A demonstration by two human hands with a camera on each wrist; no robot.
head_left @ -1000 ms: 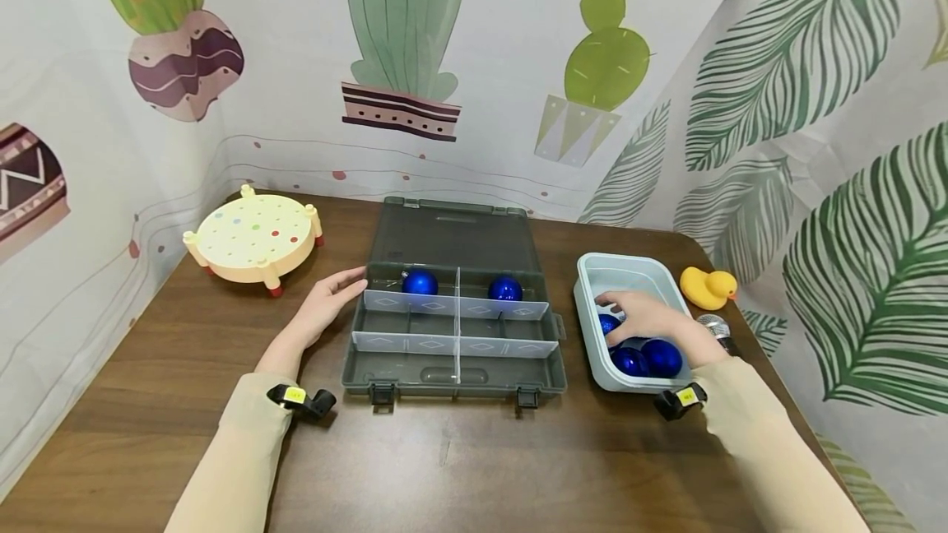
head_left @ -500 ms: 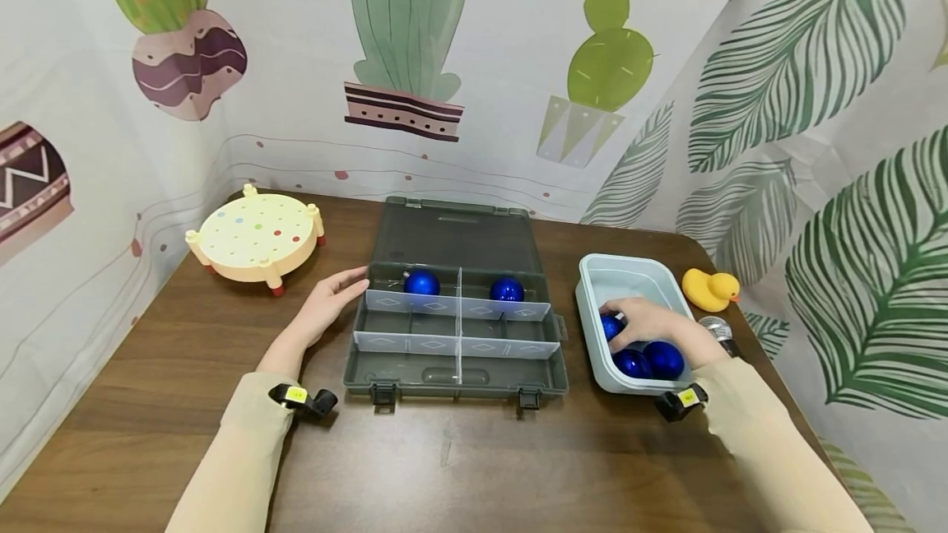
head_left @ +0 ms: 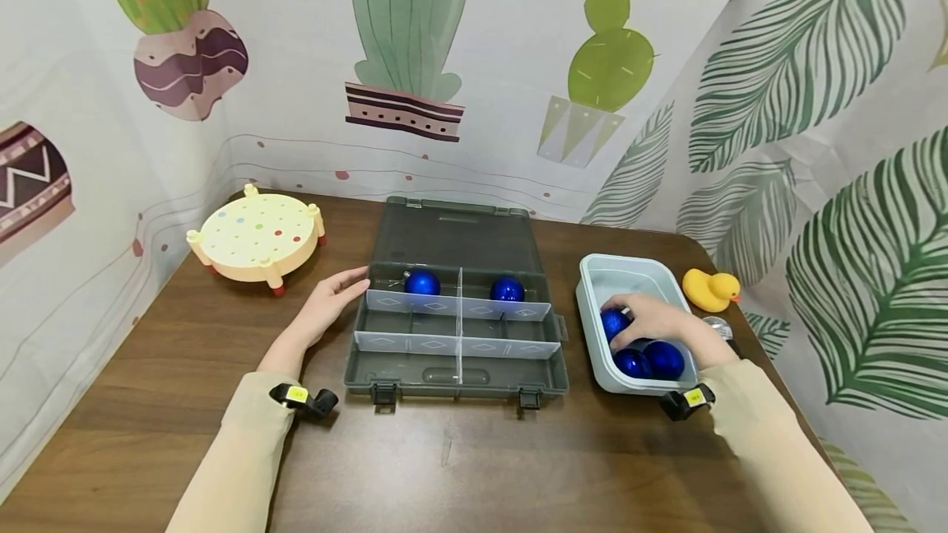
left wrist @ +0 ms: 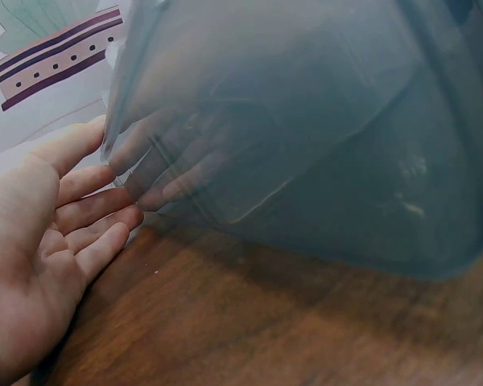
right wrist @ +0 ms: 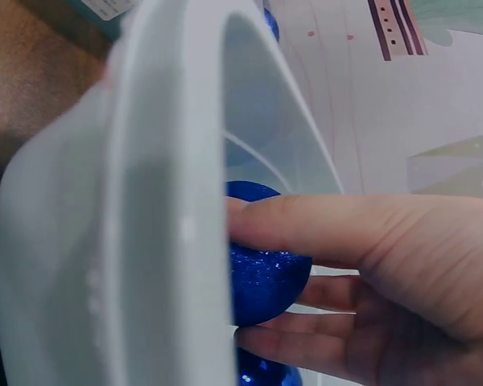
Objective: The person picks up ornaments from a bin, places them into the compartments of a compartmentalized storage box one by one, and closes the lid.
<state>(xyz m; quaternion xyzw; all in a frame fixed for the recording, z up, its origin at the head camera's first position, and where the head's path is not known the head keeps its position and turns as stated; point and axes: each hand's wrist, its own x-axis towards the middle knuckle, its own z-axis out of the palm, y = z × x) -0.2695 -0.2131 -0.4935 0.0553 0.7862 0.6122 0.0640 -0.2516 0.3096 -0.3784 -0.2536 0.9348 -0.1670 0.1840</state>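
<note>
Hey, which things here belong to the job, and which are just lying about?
Seemingly in use:
divided case
light blue tub
blue balls, one held by the right hand

Just lying about:
yellow duck
round yellow stand
silver-headed object, partly hidden

Head view: desk passable at bottom centre and between box and tub; tub walls block lateral access.

5 balls: blue | bin: pale blue | case: smoky grey | dividers: diamond-patterned | duck: yellow
</note>
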